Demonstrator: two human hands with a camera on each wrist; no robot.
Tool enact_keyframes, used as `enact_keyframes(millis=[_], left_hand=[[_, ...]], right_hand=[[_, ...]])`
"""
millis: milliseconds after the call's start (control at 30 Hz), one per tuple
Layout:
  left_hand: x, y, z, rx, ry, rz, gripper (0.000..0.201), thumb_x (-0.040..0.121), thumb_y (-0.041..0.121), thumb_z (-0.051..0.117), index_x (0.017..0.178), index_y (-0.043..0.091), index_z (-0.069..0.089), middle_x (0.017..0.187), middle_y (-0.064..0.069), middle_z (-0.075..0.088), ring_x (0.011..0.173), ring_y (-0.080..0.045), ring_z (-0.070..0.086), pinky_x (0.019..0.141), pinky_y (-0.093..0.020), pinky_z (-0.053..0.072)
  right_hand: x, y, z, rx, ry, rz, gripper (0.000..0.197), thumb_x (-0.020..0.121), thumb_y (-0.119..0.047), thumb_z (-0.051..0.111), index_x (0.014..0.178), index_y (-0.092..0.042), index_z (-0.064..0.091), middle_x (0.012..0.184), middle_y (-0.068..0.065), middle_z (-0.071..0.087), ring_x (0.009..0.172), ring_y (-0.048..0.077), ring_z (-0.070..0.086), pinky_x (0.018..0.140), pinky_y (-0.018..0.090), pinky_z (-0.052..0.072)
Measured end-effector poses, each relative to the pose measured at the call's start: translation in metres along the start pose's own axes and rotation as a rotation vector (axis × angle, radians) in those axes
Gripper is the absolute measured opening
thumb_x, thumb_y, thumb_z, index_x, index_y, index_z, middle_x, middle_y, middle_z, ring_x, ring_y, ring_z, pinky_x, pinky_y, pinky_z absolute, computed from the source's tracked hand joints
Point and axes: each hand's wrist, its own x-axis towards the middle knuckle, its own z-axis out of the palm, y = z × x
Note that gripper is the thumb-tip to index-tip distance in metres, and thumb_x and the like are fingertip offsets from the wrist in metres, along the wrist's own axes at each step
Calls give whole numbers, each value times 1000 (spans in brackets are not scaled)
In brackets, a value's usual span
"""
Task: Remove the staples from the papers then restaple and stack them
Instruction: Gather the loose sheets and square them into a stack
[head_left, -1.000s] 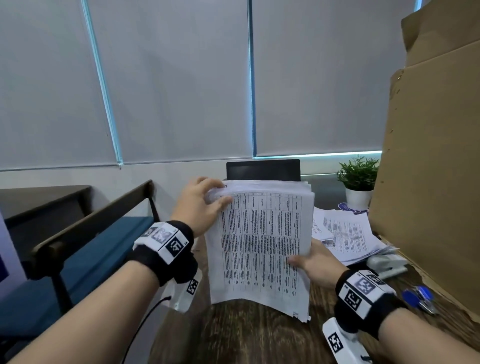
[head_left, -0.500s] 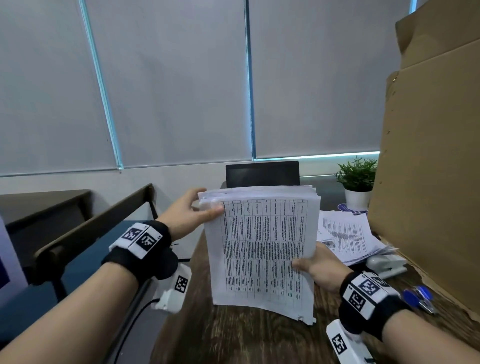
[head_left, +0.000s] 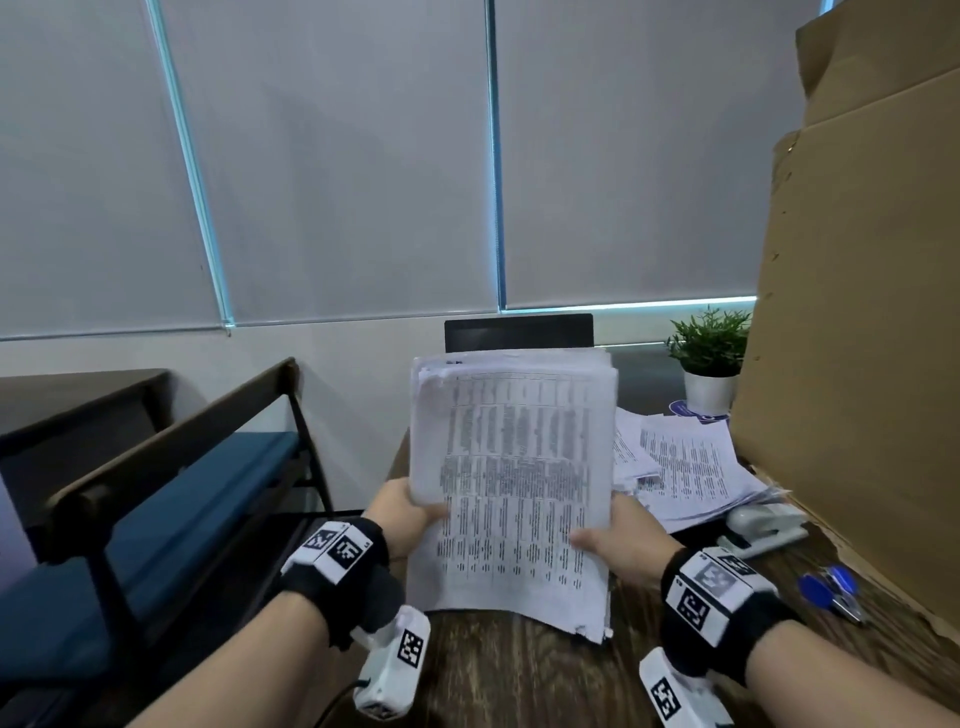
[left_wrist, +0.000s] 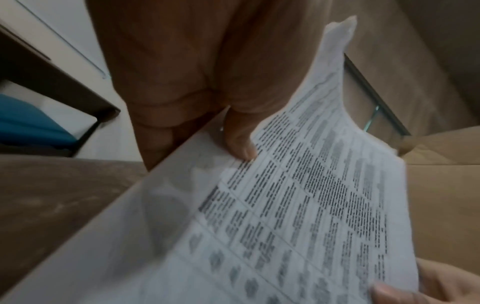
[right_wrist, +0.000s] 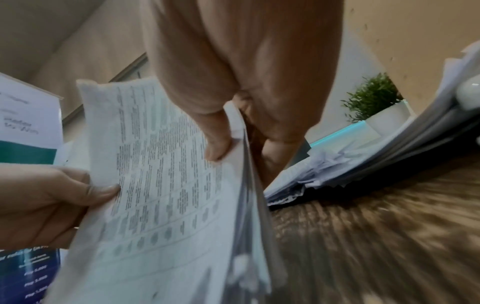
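- Above the wooden desk (head_left: 519, 675), my left hand (head_left: 400, 519) and right hand (head_left: 623, 545) pinch the upright paper bundle (head_left: 514, 483) at nine and three o'clock.
- I'd tap its bottom edge square before stapling.

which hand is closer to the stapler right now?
Right. The right hand grips the right edge of the paper bundle, with the stapler just beyond it on the desk. The left hand grips the bundle's far edge.

Paper sheaf (head_left: 511, 483) upright on table (head_left: 519, 675) — loose papers (head_left: 691, 467), stapler (head_left: 763, 525) to its right.
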Motion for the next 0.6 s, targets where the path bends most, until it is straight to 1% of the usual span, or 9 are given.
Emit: enact_keyframes(millis=[67,167,233,300,367,400,467,533,600], left_hand=[[4,-5,-6,114,17,-70,24,88,3,66,111,-2,66,102,-11,69,78,-16,63,62,-18,50],[17,-20,-22,362,1,-197,32,82,14,75,111,1,68,109,-10,70,92,-22,66,78,-27,53],[24,-31,-26,539,-47,-277,42,76,25,80,109,3,68,108,-8,71,97,-22,67,81,-28,54],[29,-42,-24,670,-88,-341,52,70,35,84,108,5,68,105,-5,71,96,-20,67,81,-27,55],[34,-46,-23,760,-106,-371,54,62,42,87,100,10,66,99,-2,70,93,-19,67,82,-28,56],[36,-45,-23,805,-105,-377,54,59,46,87,94,12,64,96,-2,70,91,-19,67,82,-29,56],[42,-37,-24,892,-94,-373,59,61,53,84,98,13,63,100,-3,69,93,-20,67,83,-29,55],[52,-23,-28,921,-53,-336,60,68,53,80,107,11,63,106,-4,68,99,-22,66,84,-28,53],[67,-8,-30,888,-30,-287,51,74,48,78,105,11,64,94,-3,65,97,-23,66,81,-28,53]], right_hand=[[6,-8,2,-6,50,-43,24,85,-11,73,105,-16,62,102,-4,69,94,14,66,80,27,54],[19,-22,14,-159,-49,-1,12,83,-21,77,88,-20,65,83,-10,67,76,7,63,61,20,47],[34,-23,27,-340,-153,47,26,78,-35,80,86,-12,70,78,-4,68,70,12,65,60,25,50],[45,-22,41,-497,-245,82,40,76,-44,79,74,-10,59,67,-1,56,61,16,55,54,27,41],[50,-22,46,-653,-305,105,44,77,-48,77,71,-13,50,67,1,51,62,17,51,57,29,42],[50,-23,45,-676,-320,118,42,78,-46,76,71,-12,52,68,2,55,62,18,53,61,31,47],[57,-22,37,-641,-304,139,35,80,-38,76,76,-5,65,66,5,63,58,18,58,69,33,54],[70,-22,26,-636,-169,90,33,81,-35,74,87,-2,72,68,6,67,64,18,64,71,31,56],[82,-21,12,-591,-30,36,25,84,-32,70,89,-7,73,83,6,72,82,20,69,76,32,56]])
